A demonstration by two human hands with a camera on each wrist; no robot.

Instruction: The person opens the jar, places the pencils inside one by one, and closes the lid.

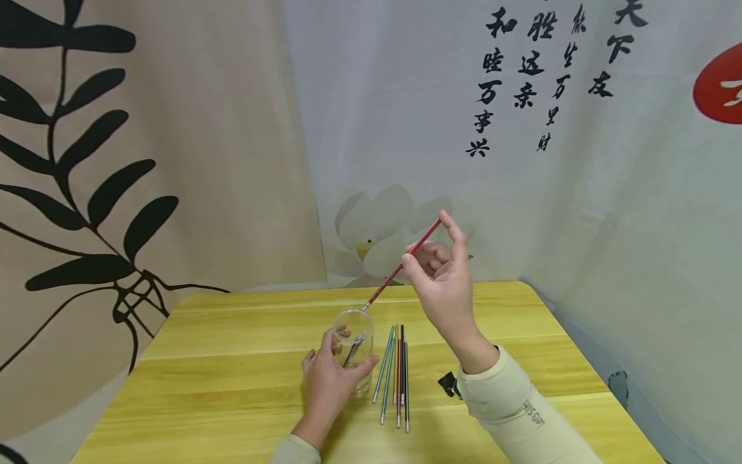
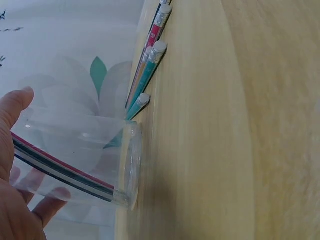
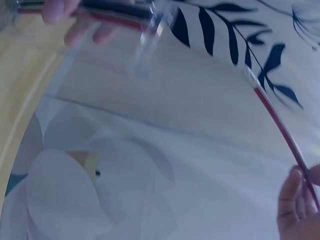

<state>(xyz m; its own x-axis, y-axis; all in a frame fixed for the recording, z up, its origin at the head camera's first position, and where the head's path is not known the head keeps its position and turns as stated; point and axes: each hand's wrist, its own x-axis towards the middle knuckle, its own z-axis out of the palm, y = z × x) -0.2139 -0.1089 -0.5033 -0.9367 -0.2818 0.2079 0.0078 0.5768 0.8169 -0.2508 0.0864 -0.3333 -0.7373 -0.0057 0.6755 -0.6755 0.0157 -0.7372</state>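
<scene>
My left hand (image 1: 329, 381) grips a clear cup (image 1: 364, 383) standing on the table, its thumb on the near right side. Inside the cup lean several pencils (image 2: 70, 175), dark ones and a red one, seen through its wall in the left wrist view. Higher up and to the right, my right hand (image 1: 445, 290) pinches a red pencil (image 1: 390, 280) between thumb and fingers. That pencil slants down to the left, its silver-tipped end close over the cup's rim in the head view. In the right wrist view its lower end stands apart from the cup.
Just right of the cup, several teal, red and black pencils (image 1: 399, 370) lie side by side on the wooden table (image 1: 220, 374). A small black object (image 1: 447, 384) lies by the right sleeve. Behind the table hangs a printed curtain (image 1: 406, 129).
</scene>
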